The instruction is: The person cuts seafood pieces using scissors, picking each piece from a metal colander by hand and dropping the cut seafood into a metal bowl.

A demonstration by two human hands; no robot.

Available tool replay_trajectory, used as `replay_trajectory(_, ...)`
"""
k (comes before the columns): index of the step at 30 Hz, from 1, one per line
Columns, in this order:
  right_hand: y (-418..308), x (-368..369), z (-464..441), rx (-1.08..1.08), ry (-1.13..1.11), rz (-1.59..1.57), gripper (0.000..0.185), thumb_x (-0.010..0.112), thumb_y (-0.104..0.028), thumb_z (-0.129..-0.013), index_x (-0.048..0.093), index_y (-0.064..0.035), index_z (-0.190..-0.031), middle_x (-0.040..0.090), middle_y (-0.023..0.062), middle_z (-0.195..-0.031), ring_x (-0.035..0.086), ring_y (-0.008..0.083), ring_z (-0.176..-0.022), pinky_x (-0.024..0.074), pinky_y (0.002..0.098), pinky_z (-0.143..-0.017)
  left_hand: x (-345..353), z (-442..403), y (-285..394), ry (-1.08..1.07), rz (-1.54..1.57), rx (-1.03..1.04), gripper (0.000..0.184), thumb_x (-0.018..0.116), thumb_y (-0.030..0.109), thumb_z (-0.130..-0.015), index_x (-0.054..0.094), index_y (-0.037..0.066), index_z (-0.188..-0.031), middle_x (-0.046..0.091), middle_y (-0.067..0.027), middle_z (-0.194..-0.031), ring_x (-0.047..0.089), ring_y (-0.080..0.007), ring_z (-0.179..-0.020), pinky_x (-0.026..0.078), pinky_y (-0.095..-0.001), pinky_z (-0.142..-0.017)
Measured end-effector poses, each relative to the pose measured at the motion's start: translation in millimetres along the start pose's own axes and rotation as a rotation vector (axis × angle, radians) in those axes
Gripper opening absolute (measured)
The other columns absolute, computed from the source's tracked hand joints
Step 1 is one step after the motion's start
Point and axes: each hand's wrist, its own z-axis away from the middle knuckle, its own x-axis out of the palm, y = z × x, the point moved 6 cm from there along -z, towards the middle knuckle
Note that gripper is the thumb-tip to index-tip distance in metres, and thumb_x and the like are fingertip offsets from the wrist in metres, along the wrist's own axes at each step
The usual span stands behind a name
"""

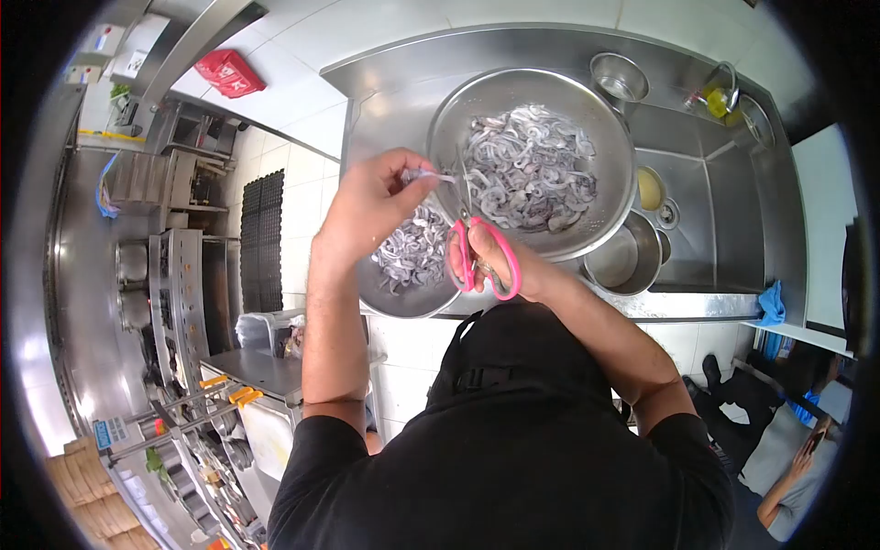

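Observation:
My left hand (374, 197) pinches a pale piece of squid (423, 175) above a smaller steel bowl, with one end stretched to the right. In my right hand (486, 258) is a pair of scissors with pink handles (507, 271); the blades point away from me, close to the end of that piece. The handle loops stand apart. Under my left hand, the smaller bowl (403, 308) holds many cut squid pieces (412, 252). A larger steel bowl (600, 119) beyond my right hand contains a heap of squid (532, 170).
A steel sink (733, 211) lies to the right, with a pot (623, 257), a yellow sponge-like item (650, 188) and a drain. A small steel bowl (619, 77) stands behind. Another person (788, 458) is at lower right. Shelves and a stove line the left.

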Motion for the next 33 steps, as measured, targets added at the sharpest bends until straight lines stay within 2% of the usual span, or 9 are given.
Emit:
replay_trajectory(3, 16, 6, -12, -0.034, 0.047, 0.066, 0.069, 0.038, -0.073, -0.107, 0.059, -0.0102, -0.085, 0.059, 0.0009, -0.074, 0.058, 0.0098, -0.066, 0.0456, 0.0264, -0.057, 0, 20, -35, 0.039, 0.099, 0.004, 0.026, 0.077, 0.008, -0.098, 0.069, 0.001, -0.122, 0.066, 0.0044, -0.087, 0.054, -0.0013, -0.072, 0.045, -0.0200, -0.064)
replay_trajectory(8, 25, 27, -17, -0.029, 0.022, 0.191, 0.069, 0.042, -0.070, -0.107, 0.060, -0.0076, -0.086, 0.057, 0.0017, -0.071, 0.059, 0.0107, -0.065, 0.0442, 0.0276, -0.055, 16, 37, -88, -0.091, 0.331, -0.034, 0.060, 0.073, 0.004, -0.097, 0.054, 0.008, -0.154, 0.069, 0.0025, -0.099, 0.058, -0.0026, -0.086, 0.047, -0.0223, -0.076)
replay_trajectory(11, 37, 38, -22, -0.041, -0.068, 0.142, 0.071, 0.039, -0.071, -0.108, 0.060, -0.0066, -0.086, 0.057, 0.0020, -0.071, 0.058, 0.0115, -0.065, 0.0443, 0.0282, -0.057, 22, 51, -84, -0.235, 0.596, 0.023, 0.058, 0.070, 0.007, -0.100, 0.054, 0.009, -0.155, 0.070, 0.0038, -0.102, 0.059, -0.0027, -0.087, 0.047, -0.0215, -0.075)
replay_trajectory(16, 26, 61, -26, 0.062, -0.040, 0.080, 0.073, 0.035, -0.071, -0.109, 0.055, -0.0087, -0.077, 0.052, 0.0008, -0.070, 0.054, 0.0123, -0.064, 0.0433, 0.0280, -0.060, 31, 60, -131, -0.183, 0.708, 0.010, 0.022, 0.066, 0.015, -0.106, 0.071, 0.006, -0.125, 0.068, 0.0057, -0.096, 0.057, -0.0028, -0.083, 0.047, -0.0224, -0.073)
replay_trajectory(21, 41, 57, -29, 0.139, 0.043, 0.099, 0.074, 0.036, -0.073, -0.108, 0.052, -0.0105, -0.072, 0.049, -0.0001, -0.065, 0.048, 0.0110, -0.061, 0.0377, 0.0275, -0.057, 33, 71, -150, -0.069, 0.558, -0.025, 0.019, 0.067, 0.020, -0.107, 0.076, 0.003, -0.109, 0.065, 0.0059, -0.087, 0.055, -0.0040, -0.080, 0.047, -0.0255, -0.070)
replay_trajectory(25, 37, 44, -33, 0.175, 0.159, 0.123, 0.074, 0.038, -0.072, -0.108, 0.051, -0.0114, -0.067, 0.048, -0.0004, -0.061, 0.047, 0.0115, -0.061, 0.0357, 0.0279, -0.058, 38, 76, -176, 0.012, 0.311, -0.092, 0.021, 0.071, 0.017, -0.102, 0.075, 0.003, -0.118, 0.075, -0.0068, -0.094, 0.065, -0.0157, -0.081, 0.052, -0.0313, -0.076)
replay_trajectory(27, 39, 39, -32, 0.216, 0.168, 0.165, 0.074, 0.039, -0.072, -0.108, 0.051, -0.0116, -0.066, 0.049, -0.0004, -0.061, 0.048, 0.0117, -0.061, 0.0361, 0.0281, -0.059, 33, 80, -182, 0.119, -0.039, -0.135, 0.033, 0.075, 0.014, -0.097, 0.071, 0.003, -0.128, 0.076, -0.0161, -0.096, 0.071, -0.0250, -0.085, 0.055, -0.0379, -0.080)
replay_trajectory(30, 69, 31, -29, 0.323, 0.067, 0.215, 0.072, 0.038, -0.069, -0.109, 0.052, -0.0108, -0.070, 0.049, 0.0005, -0.061, 0.049, 0.0125, -0.058, 0.0393, 0.0288, -0.056, 29, 82, -185, 0.268, -0.144, -0.149, 0.059, 0.077, 0.010, -0.090, 0.056, 0.004, -0.145, 0.074, -0.0265, -0.101, 0.074, -0.0391, -0.096, 0.056, -0.0469, -0.087)
replay_trajectory(33, 92, 27, -20, 0.465, -0.031, 0.227, 0.070, 0.038, -0.068, -0.110, 0.052, -0.0103, -0.074, 0.049, 0.0009, -0.062, 0.050, 0.0135, -0.057, 0.0414, 0.0295, -0.055, 26, 80, -185, 0.259, -0.171, -0.197, 0.070, 0.072, 0.008, -0.090, 0.042, 0.002, -0.152, 0.074, -0.0293, -0.100, 0.072, -0.0473, -0.102, 0.056, -0.0514, -0.091)
